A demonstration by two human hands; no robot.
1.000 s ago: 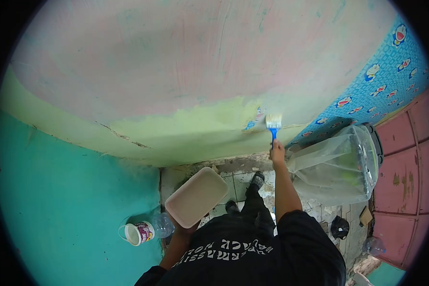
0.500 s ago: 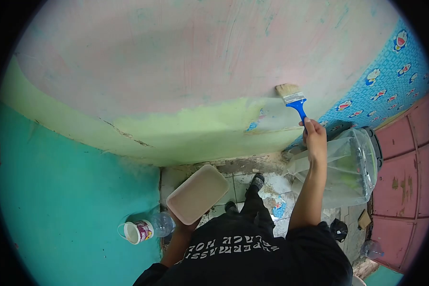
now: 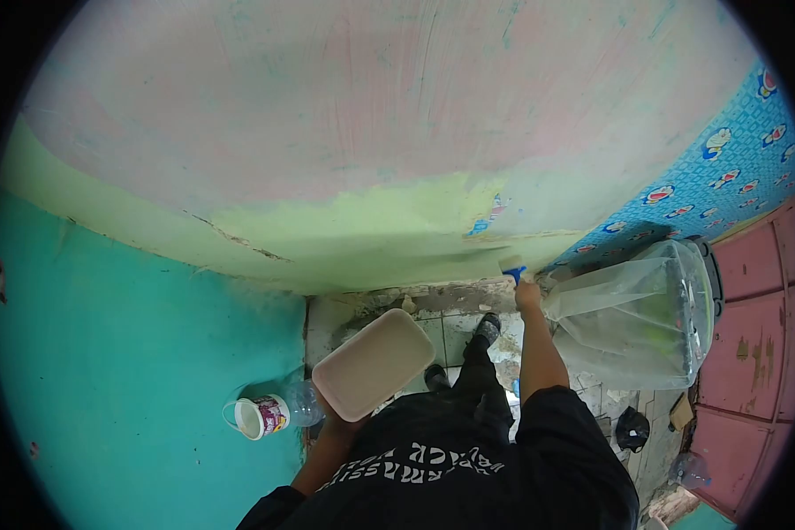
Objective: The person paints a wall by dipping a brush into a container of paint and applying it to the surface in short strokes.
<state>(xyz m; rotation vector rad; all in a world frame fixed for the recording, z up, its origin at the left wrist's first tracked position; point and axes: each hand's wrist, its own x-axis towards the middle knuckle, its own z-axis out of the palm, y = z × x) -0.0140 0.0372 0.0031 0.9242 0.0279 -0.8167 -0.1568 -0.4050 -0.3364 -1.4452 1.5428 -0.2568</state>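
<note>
A paintbrush with a blue handle and pale bristles (image 3: 511,265) is held in my right hand (image 3: 528,296), whose fingers are wrapped round the handle. The brush is low, close to the bottom of the pale green wall (image 3: 371,230). On the other side, my left hand (image 3: 343,424) grips the lower end of a pale rectangular tub (image 3: 374,365); its fingers are mostly hidden beneath the tub. Whitish-pink paint covers the upper wall (image 3: 327,97), with a small torn sticker patch (image 3: 489,216) near its lower edge.
At left a white bucket (image 3: 261,417) and a clear bottle (image 3: 303,404) stand by the turquoise wall (image 3: 150,353). To the right are a plastic-covered container (image 3: 636,314), blue patterned wallpaper (image 3: 680,194), a pink panel (image 3: 751,353) and a black bag (image 3: 632,429) on the tiles.
My right hand has moved the brush down and slightly left, from the whitish upper wall to near the wall's base. My left hand still holds the tub.
</note>
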